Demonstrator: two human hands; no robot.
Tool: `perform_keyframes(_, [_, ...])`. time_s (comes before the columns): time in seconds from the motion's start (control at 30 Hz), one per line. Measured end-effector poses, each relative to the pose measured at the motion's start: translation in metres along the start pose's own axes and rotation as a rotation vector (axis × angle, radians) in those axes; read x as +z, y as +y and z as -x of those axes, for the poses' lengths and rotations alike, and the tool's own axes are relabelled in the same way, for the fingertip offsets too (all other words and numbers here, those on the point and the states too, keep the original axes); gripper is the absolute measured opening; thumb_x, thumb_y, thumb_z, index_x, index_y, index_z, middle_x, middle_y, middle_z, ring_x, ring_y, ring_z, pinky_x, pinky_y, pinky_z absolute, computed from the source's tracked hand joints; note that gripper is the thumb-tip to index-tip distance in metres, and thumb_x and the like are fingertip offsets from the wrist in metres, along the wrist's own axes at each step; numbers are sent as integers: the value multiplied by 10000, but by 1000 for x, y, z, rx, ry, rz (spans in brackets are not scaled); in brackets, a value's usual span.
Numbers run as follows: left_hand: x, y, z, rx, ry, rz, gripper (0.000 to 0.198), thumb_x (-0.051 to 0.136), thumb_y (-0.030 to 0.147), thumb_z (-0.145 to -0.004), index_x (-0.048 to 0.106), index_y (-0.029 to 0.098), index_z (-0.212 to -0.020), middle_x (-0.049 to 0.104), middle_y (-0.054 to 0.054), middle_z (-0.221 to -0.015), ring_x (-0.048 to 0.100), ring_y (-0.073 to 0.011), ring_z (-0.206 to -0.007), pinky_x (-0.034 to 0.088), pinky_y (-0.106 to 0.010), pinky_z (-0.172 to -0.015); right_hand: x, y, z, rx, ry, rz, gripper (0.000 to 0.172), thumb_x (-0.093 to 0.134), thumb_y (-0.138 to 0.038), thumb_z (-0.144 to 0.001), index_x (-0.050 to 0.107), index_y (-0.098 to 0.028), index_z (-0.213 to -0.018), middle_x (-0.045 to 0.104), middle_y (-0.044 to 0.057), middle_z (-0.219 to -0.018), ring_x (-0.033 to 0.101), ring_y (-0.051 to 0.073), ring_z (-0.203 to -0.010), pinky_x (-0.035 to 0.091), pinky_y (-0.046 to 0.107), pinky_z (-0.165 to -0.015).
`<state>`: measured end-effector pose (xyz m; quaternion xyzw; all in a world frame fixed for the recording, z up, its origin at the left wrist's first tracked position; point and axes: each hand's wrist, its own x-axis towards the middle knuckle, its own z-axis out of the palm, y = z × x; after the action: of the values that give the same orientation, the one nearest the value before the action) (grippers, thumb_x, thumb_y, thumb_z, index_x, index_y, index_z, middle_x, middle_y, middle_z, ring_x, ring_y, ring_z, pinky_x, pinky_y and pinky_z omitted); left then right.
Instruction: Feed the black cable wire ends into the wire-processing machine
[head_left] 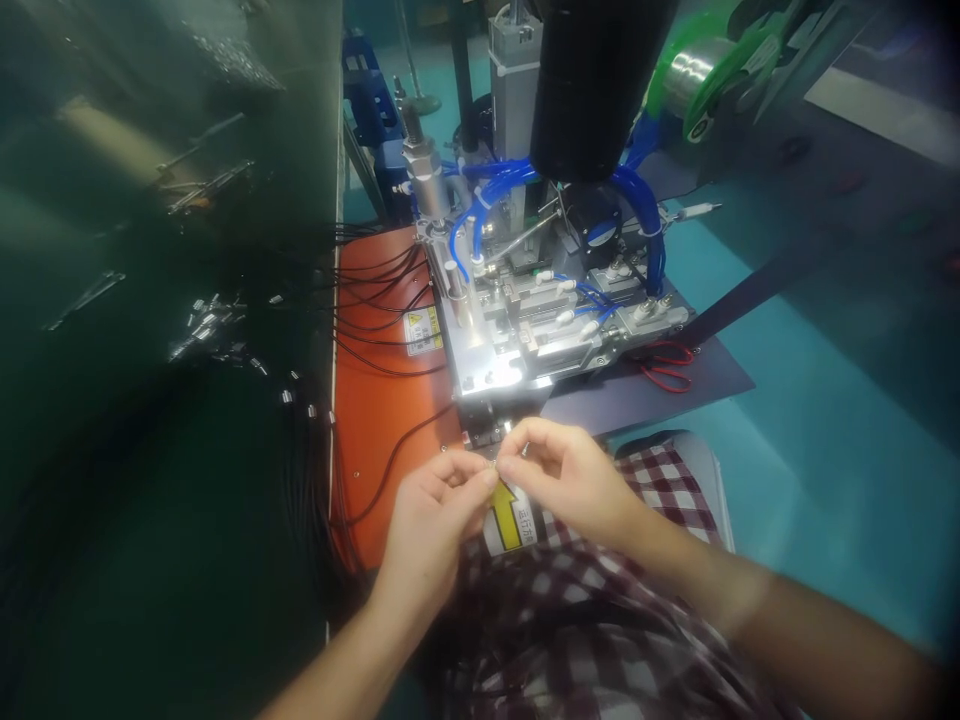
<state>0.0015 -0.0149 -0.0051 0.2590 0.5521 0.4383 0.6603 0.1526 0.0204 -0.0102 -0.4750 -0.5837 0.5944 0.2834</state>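
Observation:
My left hand and my right hand meet fingertip to fingertip just in front of the machine's near edge. Thumb and forefinger of each are pinched closed around something too small to make out. Right behind the fingertips is the metal fixture of a bench machine, with its dark front block. Below the hands shows a white label with a yellow arrow. One black cable curves across the orange base plate beside my left hand.
On the dark green surface at left lie black cables with small metal ends. Blue air tubes and a black cylinder rise over the fixture. A green spool of silvery wire hangs upper right. Red-handled tool lies right.

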Motion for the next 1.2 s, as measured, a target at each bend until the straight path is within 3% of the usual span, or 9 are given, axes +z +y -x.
perform_keyframes(0.17, [-1,-1,-1,10,11,14,264,759,331,-701,577,142,-668,441,79,-507,246,-2,-382,166,-203,-434,8,3,0,-121,62,80,130,504,-205,-881,554,-182,-764,570,-2,-728,510,131,-670,407,266,-626])
perform_keyframes(0.37, [-2,1,-2,12,19,16,271,750,343,-709,574,143,-659,447,78,-497,248,4,-366,172,-198,-428,7,2,1,-24,78,-67,136,541,-310,-890,594,-189,-857,544,-33,-658,424,95,-518,337,230,-473])
perform_keyframes(0.47, [0,2,-1,8,11,11,273,771,326,-681,580,134,-647,463,69,-509,265,7,-367,155,-191,-423,7,-1,1,-68,84,6,94,571,-264,-864,617,-188,-833,613,-8,-750,486,106,-576,390,242,-537])
perform_keyframes(0.67, [0,0,-1,17,13,31,266,764,318,-687,579,133,-643,501,54,-542,279,9,-370,147,-181,-412,12,4,0,-147,150,75,125,524,-209,-877,545,-188,-755,572,-8,-729,530,131,-678,427,263,-643])
perform_keyframes(0.87, [-3,6,-3,26,40,59,238,740,314,-730,585,143,-671,468,73,-501,279,2,-370,239,-170,-426,9,4,6,-45,136,-25,150,563,-325,-881,592,-191,-822,536,-40,-633,434,95,-509,357,237,-491])
perform_keyframes(1.0, [0,6,-3,29,48,63,214,757,292,-715,611,139,-690,467,73,-494,287,0,-377,212,-167,-420,10,2,6,-93,145,3,91,622,-252,-826,625,-177,-773,621,-2,-716,521,116,-596,411,251,-568])
perform_keyframes(1.1, [3,5,-4,29,50,74,211,770,279,-688,614,137,-680,491,66,-504,304,-1,-382,220,-165,-427,9,1,4,-68,87,-124,106,588,-222,-837,607,-170,-747,621,8,-728,534,119,-624,420,244,-573])
perform_keyframes(1.2, [5,6,-5,8,33,89,221,769,294,-674,612,140,-679,528,56,-528,321,-2,-370,283,-171,-452,6,-2,1,28,2,-266,121,584,-227,-834,576,-168,-729,553,-27,-634,441,85,-513,351,215,-474])
